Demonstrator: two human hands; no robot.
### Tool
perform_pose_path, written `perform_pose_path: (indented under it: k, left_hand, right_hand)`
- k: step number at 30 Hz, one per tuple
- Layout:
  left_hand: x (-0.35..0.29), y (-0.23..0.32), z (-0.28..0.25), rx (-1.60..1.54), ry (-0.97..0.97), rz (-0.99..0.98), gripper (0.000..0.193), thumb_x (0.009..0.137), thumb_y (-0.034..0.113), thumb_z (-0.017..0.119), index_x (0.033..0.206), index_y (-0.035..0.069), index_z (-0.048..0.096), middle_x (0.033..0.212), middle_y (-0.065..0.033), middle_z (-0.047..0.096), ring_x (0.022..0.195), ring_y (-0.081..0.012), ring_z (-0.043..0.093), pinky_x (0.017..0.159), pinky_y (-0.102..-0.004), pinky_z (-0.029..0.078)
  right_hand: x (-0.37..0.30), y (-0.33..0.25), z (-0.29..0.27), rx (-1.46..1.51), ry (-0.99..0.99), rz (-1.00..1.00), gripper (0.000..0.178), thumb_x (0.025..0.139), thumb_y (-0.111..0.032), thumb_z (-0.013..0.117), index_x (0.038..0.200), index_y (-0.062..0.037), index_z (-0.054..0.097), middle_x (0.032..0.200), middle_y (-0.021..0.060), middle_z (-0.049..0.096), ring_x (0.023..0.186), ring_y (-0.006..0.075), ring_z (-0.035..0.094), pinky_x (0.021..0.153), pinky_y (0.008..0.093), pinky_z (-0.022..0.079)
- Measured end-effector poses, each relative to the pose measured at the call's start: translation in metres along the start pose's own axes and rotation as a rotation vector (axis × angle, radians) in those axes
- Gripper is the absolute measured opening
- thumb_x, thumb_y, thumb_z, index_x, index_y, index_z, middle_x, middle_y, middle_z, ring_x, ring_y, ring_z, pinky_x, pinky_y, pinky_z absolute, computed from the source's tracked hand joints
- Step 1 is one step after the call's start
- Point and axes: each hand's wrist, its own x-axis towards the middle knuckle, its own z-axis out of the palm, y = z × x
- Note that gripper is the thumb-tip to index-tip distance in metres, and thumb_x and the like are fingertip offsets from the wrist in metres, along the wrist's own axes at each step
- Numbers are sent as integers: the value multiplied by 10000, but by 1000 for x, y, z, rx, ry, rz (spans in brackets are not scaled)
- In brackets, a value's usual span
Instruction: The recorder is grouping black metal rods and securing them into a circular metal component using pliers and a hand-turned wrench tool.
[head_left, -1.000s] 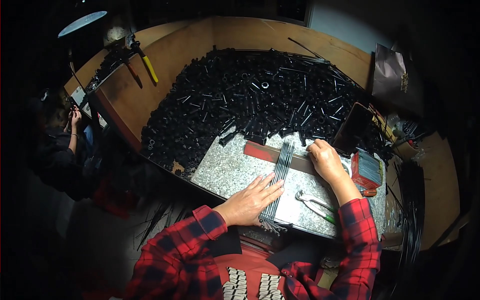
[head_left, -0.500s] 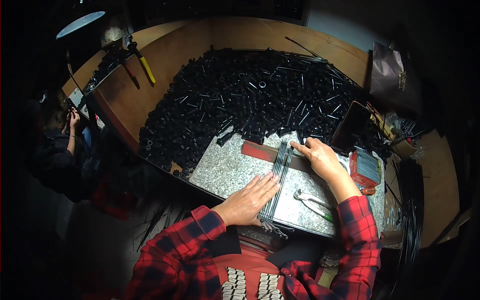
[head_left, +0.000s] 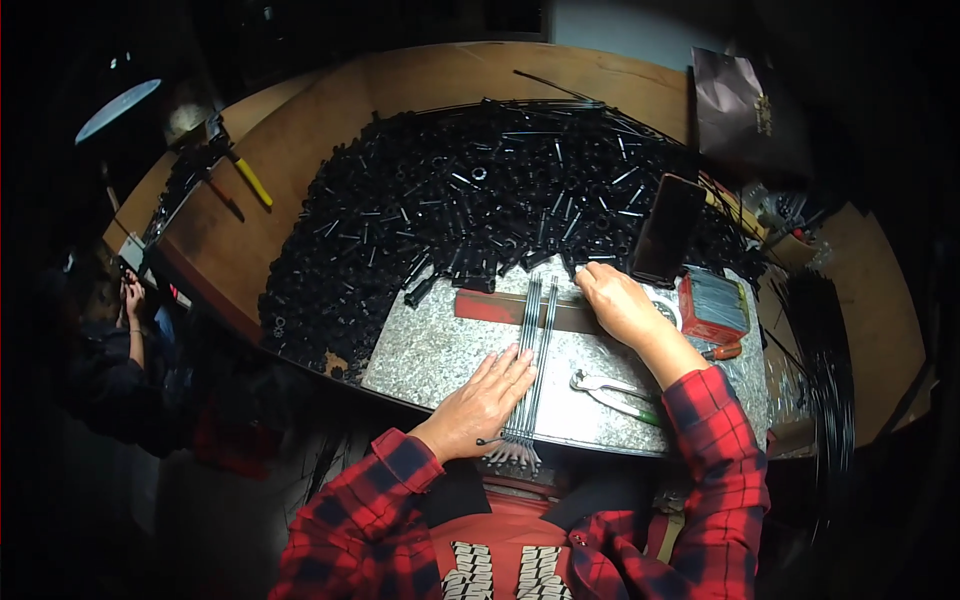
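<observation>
My left hand [head_left: 478, 408] lies flat with fingers stretched, its fingertips on a bundle of thin dark metal rods [head_left: 541, 352]. The rods lie side by side across a red-and-grey bar [head_left: 573, 315] on a speckled grey board [head_left: 410, 360]; their bent near ends stick out past the board's front edge. My right hand [head_left: 618, 300] is beyond the bar, thumb and fingers drawn together at the rim of a heap of small black tubular parts [head_left: 440, 200]. What its fingertips hold, if anything, is hidden. Pincers [head_left: 615, 392] with green handles lie right of the rods.
A dark phone [head_left: 668, 228] stands upright behind a red box [head_left: 712, 305] of thin pieces. Long dark rods [head_left: 832, 390] hang at the right. Yellow-handled pliers [head_left: 250, 180] hang on the wooden side wall. A brown bag [head_left: 740, 110] stands at the back. Another person's hand [head_left: 132, 297] works far left.
My right hand has left the rods' far ends and moved right to the edge of the black heap. My left hand stays on the rods. The whole view has shifted slightly.
</observation>
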Motion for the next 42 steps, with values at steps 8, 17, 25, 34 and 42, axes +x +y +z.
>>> perform_pose_path:
  k: [8,17,25,34,42]
  left_hand:
    - [0,0,-1,-23,28,14,1037,698,629,634,1373,-87,307,1449,-272,279,1372,-410,231,1126,-480,194]
    - [4,4,-1,-24,52,2,1060,672,668,630,1359,-86,339,1428,-276,318,1373,-407,236,1131,-465,193]
    - [3,3,-1,-44,54,-14,1052,676,656,639,1353,-91,340,1428,-278,315,1376,-405,228,1134,-465,186]
    - [-1,2,-3,-71,79,-4,1035,680,624,660,1351,-95,337,1428,-270,316,1362,-378,275,1129,-418,240]
    - [-5,-4,5,-122,98,-2,989,594,280,806,1370,-83,311,1454,-250,285,1377,-358,257,1146,-399,230]
  right_hand:
    - [-3,3,1,-7,-25,-63,78,789,-61,512,801,3,557,837,138,549,845,304,583,717,391,503]
    - [-1,8,7,5,36,-84,97,800,-93,516,793,-12,568,836,124,530,833,288,565,716,375,484]
    - [4,8,10,0,14,-76,117,798,-94,516,824,-14,598,850,116,530,850,282,564,720,373,484]
    - [3,2,10,2,-14,-43,69,768,-23,510,808,12,554,870,141,542,869,305,565,756,392,497]
    - [7,2,7,18,-18,-79,122,783,-26,554,883,1,618,810,131,529,824,301,573,700,390,489]
